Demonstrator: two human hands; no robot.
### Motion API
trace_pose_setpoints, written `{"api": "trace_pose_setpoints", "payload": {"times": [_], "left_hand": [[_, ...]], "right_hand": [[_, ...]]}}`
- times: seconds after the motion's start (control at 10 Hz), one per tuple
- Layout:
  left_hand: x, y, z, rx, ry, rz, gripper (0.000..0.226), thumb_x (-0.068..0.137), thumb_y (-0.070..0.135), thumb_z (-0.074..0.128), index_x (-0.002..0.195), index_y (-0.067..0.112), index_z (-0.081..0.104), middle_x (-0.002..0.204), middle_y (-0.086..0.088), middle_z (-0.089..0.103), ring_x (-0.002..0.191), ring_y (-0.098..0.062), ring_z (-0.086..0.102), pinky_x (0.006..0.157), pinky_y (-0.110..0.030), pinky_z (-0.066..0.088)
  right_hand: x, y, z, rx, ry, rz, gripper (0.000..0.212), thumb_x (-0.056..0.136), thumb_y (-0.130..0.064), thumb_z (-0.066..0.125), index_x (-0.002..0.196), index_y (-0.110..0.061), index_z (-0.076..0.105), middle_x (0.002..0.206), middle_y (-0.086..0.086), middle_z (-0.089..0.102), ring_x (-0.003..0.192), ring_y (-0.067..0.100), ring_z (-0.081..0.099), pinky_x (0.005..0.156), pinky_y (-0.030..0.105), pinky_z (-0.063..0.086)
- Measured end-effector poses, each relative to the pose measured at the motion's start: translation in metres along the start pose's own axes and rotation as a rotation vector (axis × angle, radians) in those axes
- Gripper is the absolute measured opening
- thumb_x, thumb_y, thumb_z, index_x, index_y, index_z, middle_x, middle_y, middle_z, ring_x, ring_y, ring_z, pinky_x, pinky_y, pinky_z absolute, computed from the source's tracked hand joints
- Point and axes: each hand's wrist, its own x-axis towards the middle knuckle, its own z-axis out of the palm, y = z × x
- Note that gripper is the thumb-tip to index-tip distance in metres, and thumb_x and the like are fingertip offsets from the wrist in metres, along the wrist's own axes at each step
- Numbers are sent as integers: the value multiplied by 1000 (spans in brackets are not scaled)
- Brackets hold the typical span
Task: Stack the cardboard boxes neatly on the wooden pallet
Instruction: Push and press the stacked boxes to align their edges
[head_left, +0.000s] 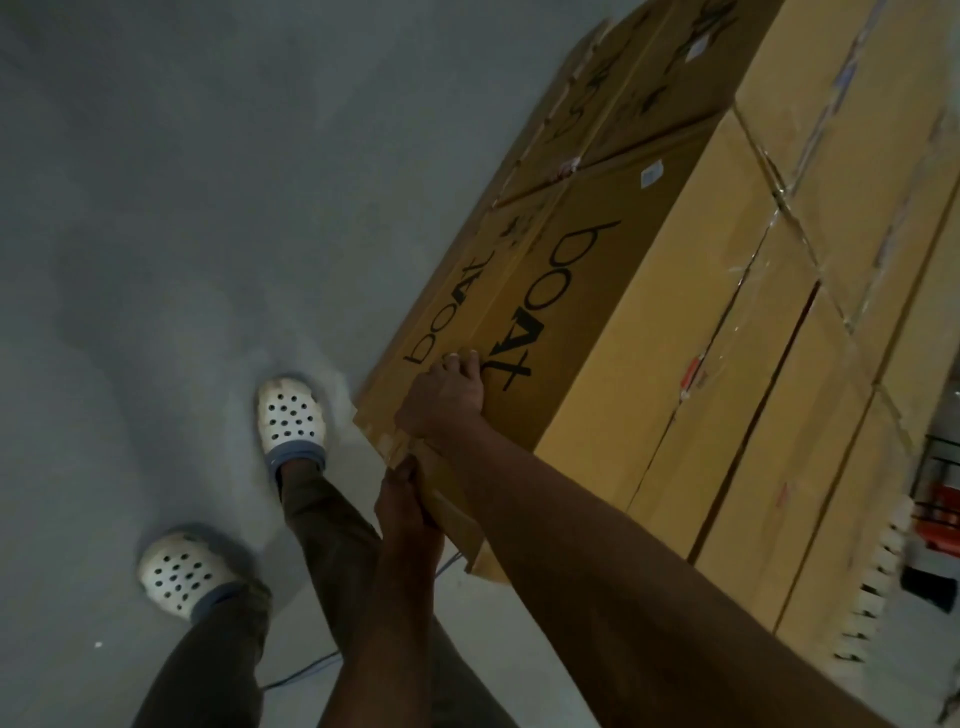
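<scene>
A large brown cardboard box (587, 270) with black "boAt" lettering stands in a stack of similar boxes to my right. My right hand (444, 397) lies on its printed side near the near corner, fingers curled over a seam above a lower box (441, 312) with the same lettering. My left hand (402, 501) grips the torn, taped corner edge just below. More taped boxes (810, 291) fill the right side. No wooden pallet is visible in this view.
Grey concrete floor (182, 234) spreads to the left. My feet in white perforated clogs (291, 415) stand close to the stack. A thin blue cable (306, 673) runs across the floor behind my legs. Red and dark items (940, 519) sit at the far right.
</scene>
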Motion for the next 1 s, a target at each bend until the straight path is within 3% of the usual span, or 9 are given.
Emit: {"api": "trace_pose_setpoints", "payload": {"times": [0.1, 0.2, 0.3, 0.4, 0.6, 0.8, 0.9, 1.0], "left_hand": [[-6, 6, 2, -56, -14, -52, 39, 110, 23, 36, 140, 1, 48, 119, -20, 65, 91, -17, 75, 67, -28, 59], [-6, 11, 3, -65, 37, -100, 38, 107, 31, 42, 137, 10, 55, 119, -15, 68, 104, -24, 71, 83, -39, 58], [8, 4, -3, -27, 199, -124, 36, 87, 35, 60, 117, 17, 68, 118, -14, 71, 111, -34, 67, 100, -55, 52], [11, 8, 2, 49, 201, -125, 31, 98, 30, 56, 122, 13, 64, 115, -8, 71, 111, -30, 67, 88, -42, 56], [8, 20, 9, -108, 273, -207, 33, 99, 25, 51, 127, 11, 64, 120, -15, 70, 112, -33, 66, 94, -44, 54], [3, 28, 6, -7, 245, -196, 29, 103, 16, 46, 126, 4, 59, 119, -10, 67, 109, -22, 63, 94, -40, 52], [8, 25, 0, -27, 261, -174, 31, 103, 13, 46, 129, 3, 59, 125, -9, 66, 99, -21, 66, 81, -30, 54], [-1, 36, -7, 144, 219, -156, 31, 106, 18, 45, 129, 3, 59, 129, -14, 65, 82, -14, 62, 72, -24, 52]], "right_hand": [[-2, 0, 6, -60, 14, -3, 64, 104, -47, 31, 153, -7, 36, 165, 19, 17, 154, 38, 6, 122, 59, -6], [-2, -3, 10, -95, 20, -17, 66, 104, -50, 32, 154, -7, 35, 165, 19, 18, 154, 37, 6, 121, 59, -5], [-1, -3, 10, -93, 40, -18, 66, 104, -52, 34, 153, -8, 36, 165, 18, 21, 154, 37, 8, 122, 59, -3], [0, -3, 9, -92, 43, -16, 65, 104, -50, 33, 155, -8, 34, 165, 16, 21, 154, 37, 7, 122, 59, -3], [2, -7, 15, -149, 31, -8, 63, 105, -47, 29, 154, -7, 35, 165, 16, 21, 154, 37, 7, 122, 59, -3], [2, -16, 22, -144, 28, -4, 67, 100, -54, 39, 150, -9, 41, 162, 15, 28, 153, 36, 11, 121, 57, 0], [2, -18, 22, -108, 30, 2, 66, 101, -52, 37, 151, -9, 40, 163, 15, 26, 154, 35, 9, 121, 58, -2], [-1, -17, 20, -95, 38, -6, 67, 101, -53, 39, 151, -8, 40, 163, 15, 26, 154, 35, 10, 122, 58, -2]]}}
